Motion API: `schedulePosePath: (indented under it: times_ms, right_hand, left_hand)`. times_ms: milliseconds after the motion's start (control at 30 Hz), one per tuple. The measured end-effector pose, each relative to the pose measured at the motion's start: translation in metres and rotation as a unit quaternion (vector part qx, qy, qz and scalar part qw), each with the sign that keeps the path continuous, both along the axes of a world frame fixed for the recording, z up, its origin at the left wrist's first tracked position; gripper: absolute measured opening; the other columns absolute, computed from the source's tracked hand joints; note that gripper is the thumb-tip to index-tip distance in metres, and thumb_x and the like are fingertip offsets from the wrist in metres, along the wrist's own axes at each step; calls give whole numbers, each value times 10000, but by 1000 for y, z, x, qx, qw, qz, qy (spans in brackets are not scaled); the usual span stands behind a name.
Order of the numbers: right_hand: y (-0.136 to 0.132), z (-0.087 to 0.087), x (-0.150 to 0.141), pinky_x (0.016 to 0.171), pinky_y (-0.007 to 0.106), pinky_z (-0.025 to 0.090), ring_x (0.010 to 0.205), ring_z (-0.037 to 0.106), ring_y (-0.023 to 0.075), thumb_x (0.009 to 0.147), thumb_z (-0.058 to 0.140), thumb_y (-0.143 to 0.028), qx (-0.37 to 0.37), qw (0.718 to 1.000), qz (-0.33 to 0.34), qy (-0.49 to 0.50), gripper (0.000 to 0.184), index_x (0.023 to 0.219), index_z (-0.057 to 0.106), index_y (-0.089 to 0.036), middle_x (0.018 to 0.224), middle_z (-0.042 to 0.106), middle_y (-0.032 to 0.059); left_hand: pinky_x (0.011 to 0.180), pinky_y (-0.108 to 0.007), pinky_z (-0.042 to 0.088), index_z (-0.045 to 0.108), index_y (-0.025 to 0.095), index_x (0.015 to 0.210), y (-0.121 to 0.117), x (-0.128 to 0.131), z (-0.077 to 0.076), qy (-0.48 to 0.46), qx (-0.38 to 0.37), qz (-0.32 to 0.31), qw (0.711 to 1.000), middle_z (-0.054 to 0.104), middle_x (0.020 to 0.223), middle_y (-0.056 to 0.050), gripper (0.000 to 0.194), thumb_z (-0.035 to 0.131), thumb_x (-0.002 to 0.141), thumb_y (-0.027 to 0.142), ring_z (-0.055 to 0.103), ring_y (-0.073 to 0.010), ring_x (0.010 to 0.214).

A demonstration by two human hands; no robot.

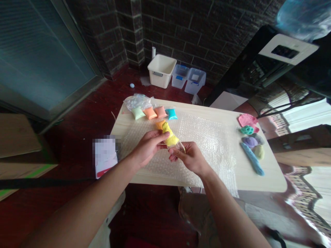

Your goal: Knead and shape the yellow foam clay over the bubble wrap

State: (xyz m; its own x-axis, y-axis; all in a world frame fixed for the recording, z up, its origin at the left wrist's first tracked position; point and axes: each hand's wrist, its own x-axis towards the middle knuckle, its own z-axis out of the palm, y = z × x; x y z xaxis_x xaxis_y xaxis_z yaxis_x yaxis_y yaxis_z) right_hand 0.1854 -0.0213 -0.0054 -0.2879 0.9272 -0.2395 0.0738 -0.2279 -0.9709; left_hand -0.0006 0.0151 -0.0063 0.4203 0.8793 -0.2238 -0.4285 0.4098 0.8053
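Over the middle of the table, my left hand point(150, 148) pinches a lump of bright yellow modelling clay point(170, 139) between thumb and fingers. The clay's lower end appears to sit in a small clear plastic packet. My right hand point(190, 156) grips the near end of that packet, its fingers closed. Just behind the yellow clay lies an orange-yellow packet point(160, 124), partly covered by it. Farther back is a row of small packets: pale green point(138, 113), orange point(150, 113), salmon point(160, 112) and turquoise point(171, 114).
Bubble wrap point(207, 144) covers much of the table point(274, 179). At the right end lie pink clay point(247, 120), a blue clay roll point(252, 159) and other coloured lumps. Crumpled clear plastic point(139, 101) sits at the back left. Bins point(161, 72) stand on the floor beyond.
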Motion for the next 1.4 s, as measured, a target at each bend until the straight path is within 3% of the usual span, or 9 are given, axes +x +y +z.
schedulePosePath:
  times_ms: [167,367,467,667,767,867,1000,1167,1400]
  right_hand:
    - [1,-2,0,515,258,443,495,558,112,718,938,-511,16,999,-45,-3,411,647,717,-172,556,665,-5]
    - [0,2,0,667,322,563,679,712,181,927,708,-627,13,1000,24,10,496,855,823,-150,789,808,101]
    - [0,0,-1,740,355,585,752,724,194,959,653,-647,11,998,60,29,522,961,834,-157,881,818,106]
    - [0,-3,-2,800,382,563,811,710,211,980,604,-665,6,998,57,30,533,996,802,-171,895,791,91]
    - [-1,-1,0,791,369,544,834,696,213,991,603,-641,28,999,39,0,501,1009,788,-175,930,779,88]
    - [0,1,3,733,335,521,797,662,195,956,698,-568,77,995,-44,-35,392,1008,770,-186,912,757,69]
    - [1,-1,5,689,323,526,784,674,186,894,798,-475,117,982,-139,-40,288,987,766,-205,946,774,72]
    - [1,-6,2,673,337,545,740,696,185,867,820,-422,133,981,-134,-52,231,933,788,-203,903,796,74]
    - [-1,-4,3,652,323,525,719,662,179,940,726,-393,161,974,-110,-116,212,912,738,-183,854,758,71]
  left_hand:
    - [796,-297,540,757,136,983,-1,3,1,-26,-7,-3,1000,733,958,-61,233,828,872,328,675,-175,865]
    - [674,-289,533,740,121,928,0,0,4,-30,-15,8,999,709,846,-53,231,817,876,333,644,-153,714]
    - [603,-281,511,732,124,916,1,0,5,-30,-17,2,999,703,821,-55,236,811,879,344,638,-159,678]
    - [674,-297,532,746,123,965,4,0,4,-32,-22,31,999,717,899,-74,258,835,841,332,658,-179,763]
    - [757,-309,537,749,128,983,6,-1,2,-14,-5,51,999,717,934,-75,283,828,836,356,669,-198,861]
    - [841,-322,531,739,151,1012,8,-3,1,33,43,59,997,719,993,-69,289,809,846,378,661,-209,960]
    - [797,-295,488,685,169,985,4,-3,2,116,115,25,986,691,953,-40,282,783,874,410,633,-188,917]
    - [819,-304,467,629,177,936,2,0,1,137,165,-8,977,653,912,-20,256,748,903,401,624,-186,908]
    - [805,-313,480,697,169,1068,1,0,-5,165,175,-16,971,691,979,-51,273,759,893,369,639,-206,917]
